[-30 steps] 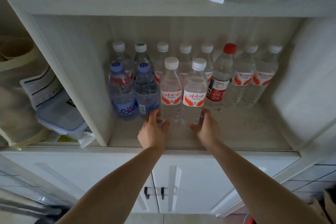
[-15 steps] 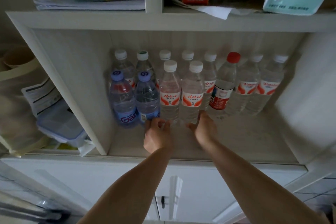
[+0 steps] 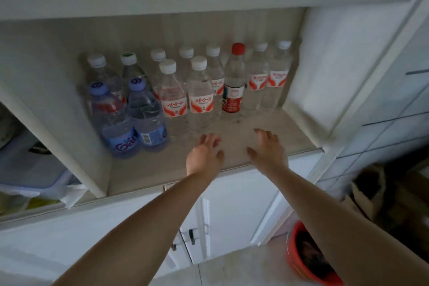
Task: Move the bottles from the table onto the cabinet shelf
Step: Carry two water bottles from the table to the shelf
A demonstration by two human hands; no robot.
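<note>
Several water bottles stand upright on the cabinet shelf [image 3: 267,127]. Two clear bottles with white caps and red-white labels, one [image 3: 173,97] beside the other [image 3: 200,97], stand in the front row. Left of them are two blue-tinted bottles [image 3: 113,121] with purple caps. A red-capped bottle [image 3: 234,81] stands in the back row among more clear ones. My left hand [image 3: 205,153] hovers open just in front of the right clear bottle, not touching it. My right hand [image 3: 268,151] is open over bare shelf, holding nothing.
An upper shelf [image 3: 209,0] overhangs, loaded with boxes and papers. A plastic lidded container [image 3: 30,169] sits in the left compartment. White cabinet doors [image 3: 232,211] are below. A red basin [image 3: 306,260] and a cardboard box [image 3: 369,190] stand on the floor at right.
Both hands have let go of the two front clear bottles and drawn back toward the shelf's front edge, fingers apart. The view has swung to the right.
</note>
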